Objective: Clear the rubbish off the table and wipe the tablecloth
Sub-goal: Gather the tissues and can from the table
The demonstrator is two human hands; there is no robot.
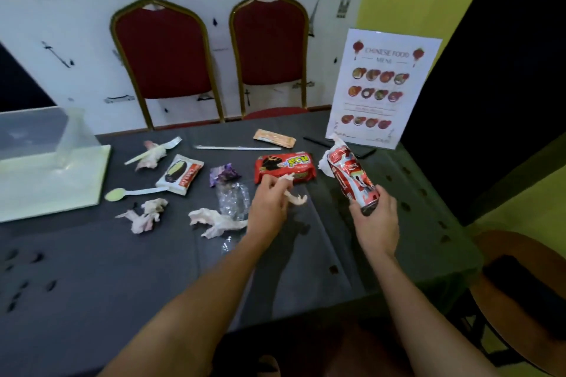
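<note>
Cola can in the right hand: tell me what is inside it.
Crumpled white tissue sticks out of the far end of the cola can, which the right hand grips. The can's wall hides how deep it goes and anything else inside.

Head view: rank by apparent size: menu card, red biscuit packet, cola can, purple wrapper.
1. menu card
2-3. red biscuit packet, cola can: alike, and the can is held nearer the camera, so unranked
4. purple wrapper
</note>
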